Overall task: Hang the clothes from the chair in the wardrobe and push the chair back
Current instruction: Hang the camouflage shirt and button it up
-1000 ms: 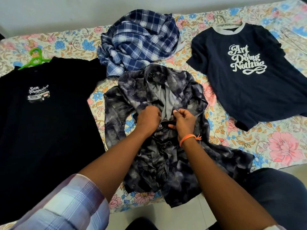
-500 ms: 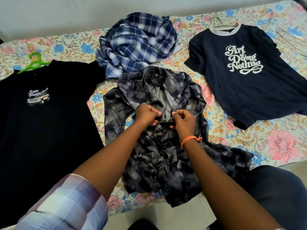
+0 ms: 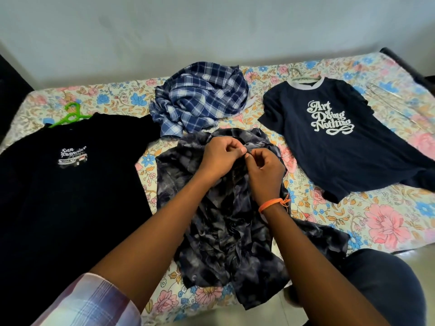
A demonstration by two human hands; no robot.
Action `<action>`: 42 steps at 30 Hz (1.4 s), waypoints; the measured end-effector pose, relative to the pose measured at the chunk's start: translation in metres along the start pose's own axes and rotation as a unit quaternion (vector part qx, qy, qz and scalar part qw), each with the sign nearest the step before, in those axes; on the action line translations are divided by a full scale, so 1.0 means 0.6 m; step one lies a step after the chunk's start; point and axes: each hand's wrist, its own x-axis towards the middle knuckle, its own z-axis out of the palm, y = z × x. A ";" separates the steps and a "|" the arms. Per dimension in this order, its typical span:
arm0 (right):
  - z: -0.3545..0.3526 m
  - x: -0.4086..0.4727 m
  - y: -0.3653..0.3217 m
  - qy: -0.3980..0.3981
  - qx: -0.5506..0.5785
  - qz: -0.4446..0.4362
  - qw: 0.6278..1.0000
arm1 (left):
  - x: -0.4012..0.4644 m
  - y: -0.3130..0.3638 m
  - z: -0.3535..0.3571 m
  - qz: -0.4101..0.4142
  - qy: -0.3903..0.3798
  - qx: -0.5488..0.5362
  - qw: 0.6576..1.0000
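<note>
Pinching the upper front of a grey patterned shirt [image 3: 221, 231], left hand [image 3: 219, 156] and right hand [image 3: 264, 170] meeting fingertip to fingertip just below the collar, each curled onto its own edge of cloth. Apparently working a top button, though too small to confirm. Lying lengthwise on the bed [image 3: 376, 220], collar toward 12 o'clock, hem trailing toward 6 o'clock and drooping over the near edge. Held dead centre, directly ahead of both wrists, neither hand nearer than the other.

Judged from this layout: no hanger visible in or beside this shirt, so fitting one probably still to come, with the neck opening at 12 o'clock as the way in.

Surrounding garments, by clock face from the hands:
- At 9 o'clock, a black T-shirt [image 3: 70, 196] spread flat, a green hanger [image 3: 69, 115] protruding from its neck toward 10 o'clock.
- At 12 o'clock, a blue checked shirt [image 3: 200, 97] bunched in a heap, just beyond the grey collar and seemingly touching it.
- At 2 o'clock, a navy T-shirt [image 3: 329, 137] with white lettering, a pale hanger [image 3: 299, 75] hook showing above its neckband.

Wearing an orange wristband [image 3: 273, 203] on the right wrist. Neither chair nor wardrobe in view.
</note>
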 end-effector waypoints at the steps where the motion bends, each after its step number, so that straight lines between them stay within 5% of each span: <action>1: -0.002 -0.001 -0.003 0.001 -0.006 -0.010 1.000 | -0.005 0.004 -0.001 0.004 0.000 0.000 1.000; 19: -0.015 -0.083 -0.012 0.010 0.024 0.000 1.000 | -0.089 -0.035 0.002 -0.084 -0.046 -0.049 0.994; 25: -0.013 -0.084 -0.017 0.006 0.024 0.021 0.999 | -0.094 -0.038 0.010 -0.099 -0.001 -0.058 0.993; 33: -0.009 -0.086 -0.018 -0.017 0.085 0.129 0.988 | -0.103 -0.048 0.028 -0.047 0.052 0.008 0.998; 39: -0.012 -0.079 -0.012 -0.076 0.219 0.263 0.936 | -0.109 -0.045 0.030 -0.020 0.071 0.019 0.997; 42: -0.022 -0.077 -0.008 -0.105 0.234 0.261 0.931 | -0.109 -0.048 0.032 -0.014 0.082 0.029 0.996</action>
